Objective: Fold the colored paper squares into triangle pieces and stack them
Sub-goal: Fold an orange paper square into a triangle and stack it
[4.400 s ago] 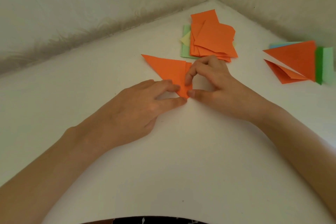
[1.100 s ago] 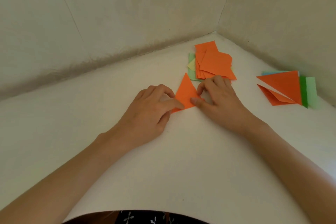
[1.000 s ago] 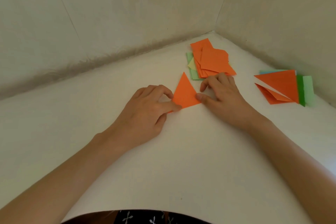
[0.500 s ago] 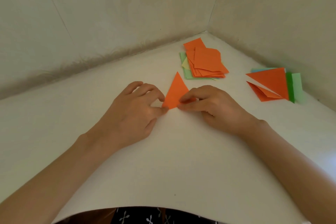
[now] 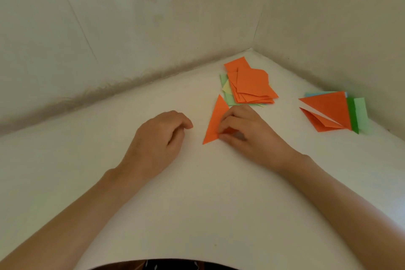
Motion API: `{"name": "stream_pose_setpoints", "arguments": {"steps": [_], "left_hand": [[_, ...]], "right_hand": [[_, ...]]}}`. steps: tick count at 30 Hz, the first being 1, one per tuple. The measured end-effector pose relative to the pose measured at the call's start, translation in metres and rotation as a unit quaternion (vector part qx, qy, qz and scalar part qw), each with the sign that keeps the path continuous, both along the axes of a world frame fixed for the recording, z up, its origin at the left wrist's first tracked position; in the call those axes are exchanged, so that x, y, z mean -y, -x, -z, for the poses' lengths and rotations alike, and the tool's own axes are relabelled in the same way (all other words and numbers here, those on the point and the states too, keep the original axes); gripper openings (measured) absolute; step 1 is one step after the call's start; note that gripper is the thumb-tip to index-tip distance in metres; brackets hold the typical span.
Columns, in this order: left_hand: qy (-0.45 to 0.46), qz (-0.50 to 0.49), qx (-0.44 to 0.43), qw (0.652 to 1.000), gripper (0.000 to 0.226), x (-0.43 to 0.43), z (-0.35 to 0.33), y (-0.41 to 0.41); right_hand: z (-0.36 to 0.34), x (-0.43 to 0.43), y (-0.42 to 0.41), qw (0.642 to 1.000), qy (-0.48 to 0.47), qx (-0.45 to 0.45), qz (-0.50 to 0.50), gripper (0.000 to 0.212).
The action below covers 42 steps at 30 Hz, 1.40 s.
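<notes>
Left hand: the left hand (image 5: 157, 138) rests on the white surface (image 5: 197, 204), fingers loosely curled with nothing in them. It is near the orange triangle (image 5: 213, 123) but not touching it.

Right hand: the right hand (image 5: 247, 133) pinches the orange triangle along its right side. The thumb is at the near edge and the curled fingers are on top.

Orange triangle: it lies between the two hands, with its long point aimed away from the person. Its right part is hidden under the fingers. Whether it lies flat or is slightly raised cannot be told.

Pile of paper squares: the pile of paper squares (image 5: 252, 83) sits just beyond the right hand, near the corner of the walls (image 5: 131, 28). Several fanned orange sheets are on top. A light green sheet (image 5: 223, 79) and a yellow corner (image 5: 226, 87) show underneath on the left.

Stack of folded triangles: the stack of folded triangles (image 5: 328, 107) lies well to the right, close to the right wall. Two orange pieces overlap there, above a dark green strip (image 5: 352, 116), a light green strip (image 5: 361, 114) and a thin blue edge (image 5: 315, 94).

Near edge: a dark patterned garment (image 5: 164, 265) shows below the white surface.
</notes>
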<state>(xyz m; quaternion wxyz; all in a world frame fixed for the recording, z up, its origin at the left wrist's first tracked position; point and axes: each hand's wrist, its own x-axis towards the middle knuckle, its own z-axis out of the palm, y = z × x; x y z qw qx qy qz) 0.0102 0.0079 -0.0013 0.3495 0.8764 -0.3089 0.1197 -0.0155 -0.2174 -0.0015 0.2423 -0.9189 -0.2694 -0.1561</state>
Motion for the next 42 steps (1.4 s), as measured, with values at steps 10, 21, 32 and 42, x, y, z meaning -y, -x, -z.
{"name": "stream_pose_setpoints", "arguments": {"steps": [10, 21, 32, 42], "left_hand": [[0.340, 0.126, -0.329, 0.872, 0.033, 0.023, -0.016, 0.018], [0.295, 0.112, -0.326, 0.891, 0.033, 0.016, -0.012, 0.013], [0.283, 0.079, -0.345, 0.891, 0.028, 0.014, -0.016, 0.010], [0.306, 0.049, -0.336, 0.890, 0.018, 0.015, -0.017, 0.011]], "right_hand": [[-0.009, -0.014, 0.008, 0.979, -0.009, 0.202, 0.009, 0.015], [-0.012, 0.001, 0.009, 0.999, -0.020, 0.038, 0.014, 0.034], [-0.020, 0.013, 0.014, 0.997, 0.075, 0.000, -0.008, 0.060], [-0.024, -0.003, 0.019, 0.946, -0.254, -0.191, 0.068, 0.021]]}}
